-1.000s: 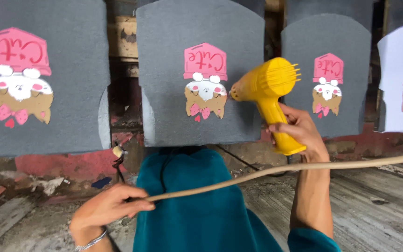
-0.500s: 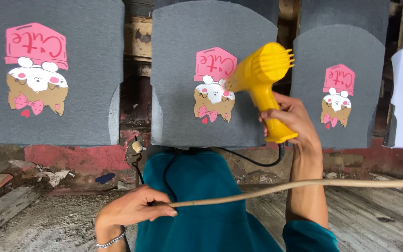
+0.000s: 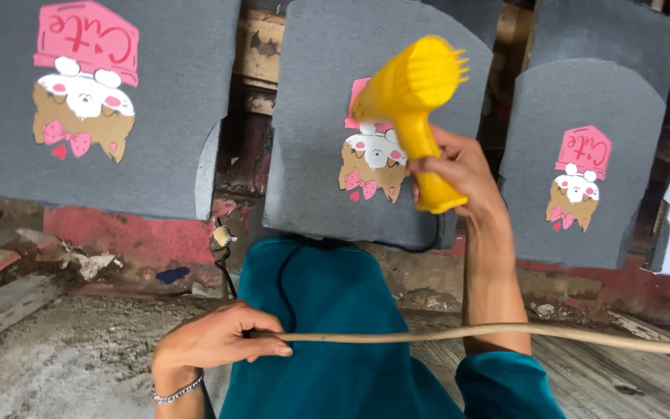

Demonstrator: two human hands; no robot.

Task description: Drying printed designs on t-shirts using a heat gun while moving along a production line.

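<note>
Yellow hair dryer (image 3: 415,109), rigid plastic and probably light, sits gripped by its handle in the right hand (image 3: 459,167) before a grey felt panel (image 3: 319,155), while the left hand (image 3: 215,341) pinches a thin stiff stick (image 3: 505,332)

Setting: rough printing or craft workshop. Evidence: grey fabric panels (image 3: 129,116) with matching pink-and-brown cartoon prints (image 3: 83,93) hung in a row from 9 to 3 o'clock; worn red-painted wall base (image 3: 118,240); dusty concrete floor (image 3: 56,365) with debris.
</note>
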